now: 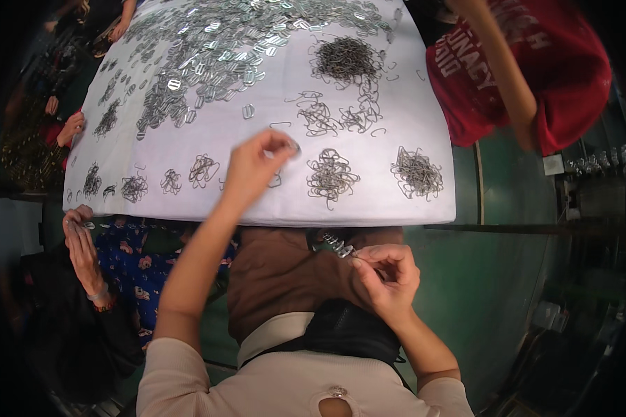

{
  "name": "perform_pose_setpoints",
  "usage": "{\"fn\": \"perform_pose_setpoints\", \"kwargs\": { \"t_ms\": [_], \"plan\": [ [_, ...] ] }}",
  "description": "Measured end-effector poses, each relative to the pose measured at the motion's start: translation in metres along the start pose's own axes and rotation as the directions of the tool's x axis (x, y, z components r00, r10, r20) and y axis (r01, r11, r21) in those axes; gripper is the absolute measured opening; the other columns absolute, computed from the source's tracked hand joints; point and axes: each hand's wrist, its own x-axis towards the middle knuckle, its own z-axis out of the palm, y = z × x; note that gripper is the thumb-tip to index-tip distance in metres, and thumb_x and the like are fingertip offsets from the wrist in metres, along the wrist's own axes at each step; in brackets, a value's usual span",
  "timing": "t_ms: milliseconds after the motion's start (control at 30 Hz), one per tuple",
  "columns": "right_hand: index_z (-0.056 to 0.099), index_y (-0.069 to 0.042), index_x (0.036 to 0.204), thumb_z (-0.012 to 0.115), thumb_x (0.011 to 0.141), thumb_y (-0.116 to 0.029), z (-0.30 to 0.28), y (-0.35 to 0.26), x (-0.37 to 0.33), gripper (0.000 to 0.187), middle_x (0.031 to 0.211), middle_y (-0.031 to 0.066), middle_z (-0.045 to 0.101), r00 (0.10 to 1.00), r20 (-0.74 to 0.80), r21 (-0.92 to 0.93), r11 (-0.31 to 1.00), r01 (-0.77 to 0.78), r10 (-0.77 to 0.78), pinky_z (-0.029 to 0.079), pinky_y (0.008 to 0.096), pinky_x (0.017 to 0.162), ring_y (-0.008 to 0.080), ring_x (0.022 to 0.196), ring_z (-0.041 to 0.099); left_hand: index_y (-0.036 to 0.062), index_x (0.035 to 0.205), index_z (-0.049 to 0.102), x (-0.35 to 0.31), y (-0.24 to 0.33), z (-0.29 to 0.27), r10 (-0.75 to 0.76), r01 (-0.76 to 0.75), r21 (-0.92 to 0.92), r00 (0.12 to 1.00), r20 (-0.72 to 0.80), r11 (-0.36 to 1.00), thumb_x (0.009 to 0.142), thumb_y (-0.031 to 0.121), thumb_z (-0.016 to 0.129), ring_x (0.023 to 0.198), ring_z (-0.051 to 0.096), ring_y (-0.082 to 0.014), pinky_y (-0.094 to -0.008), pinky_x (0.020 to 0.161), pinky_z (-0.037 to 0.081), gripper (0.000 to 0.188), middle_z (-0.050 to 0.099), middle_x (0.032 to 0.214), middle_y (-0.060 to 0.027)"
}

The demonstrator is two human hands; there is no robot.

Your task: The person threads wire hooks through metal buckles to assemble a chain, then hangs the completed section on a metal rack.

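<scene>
My left hand (257, 163) is raised over the near half of the white table, fingertips pinched around a small grey metal piece (295, 148), its exact shape blurred. Below the table edge, over my lap, my right hand (388, 272) grips the end of a thin wire, its far shape unclear. Several shiny metal slide buckles (337, 245) are strung along that wire. Closest to my left hand lie a heap of bent wire hooks (332, 177) on its right and a loose buckle (248, 111) beyond it.
A broad spread of slotted buckles (209, 76) covers the far table (396, 208). Wire hooks lie in a dense pile (344, 59) and several smaller heaps (417, 172). Co-workers sit around: a red sleeve (570, 90) at right, another person's hand (82, 247) at near left.
</scene>
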Motion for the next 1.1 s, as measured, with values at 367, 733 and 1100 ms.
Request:
{"fn": "perform_pose_setpoints", "kwargs": {
  "t_ms": [367,733,1100],
  "plan": [
    [0.052,0.002,0.090,0.065,0.076,0.006,0.004,0.001,0.007,0.020,0.088,0.0110,0.064,1.000,0.017,-0.052,0.998,0.026,-0.026,0.053,0.0246,0.071,0.0122,0.080,0.063,0.0000,0.090,0.061,-0.116,0.049,0.050,0.106,-0.092,-0.226,0.993,0.049,0.970,0.077,0.002,0.066,0.066,0.058,-0.0072,-0.0201,0.059,0.046,0.015,0.066,0.081,-0.0064],
    [0.052,0.002,0.089,0.066,0.075,0.005,0.004,0.000,0.007,0.020,0.085,0.0109,0.064,0.999,0.014,-0.116,0.992,0.049,-0.048,0.052,0.0235,0.068,0.0120,0.076,0.063,0.0004,0.090,0.061,-0.112,0.044,0.064,0.114,-0.114,-0.329,0.993,-0.020,0.937,0.077,-0.002,0.064,0.064,0.057,-0.0080,-0.0202,0.057,0.047,0.013,0.065,0.082,-0.0072],
    [0.053,0.000,0.094,0.066,0.075,0.004,-0.011,0.008,0.026,0.024,0.090,0.0119,0.062,0.983,0.146,-0.202,0.970,0.136,-0.107,0.051,0.0248,0.061,0.0142,0.076,0.061,0.0021,0.086,0.061,-0.110,0.030,0.055,0.341,-0.344,-0.144,0.939,-0.041,0.928,0.070,-0.005,0.068,0.071,0.059,-0.0178,-0.0255,0.060,0.048,0.019,0.061,0.081,-0.0094]
  ]
}}
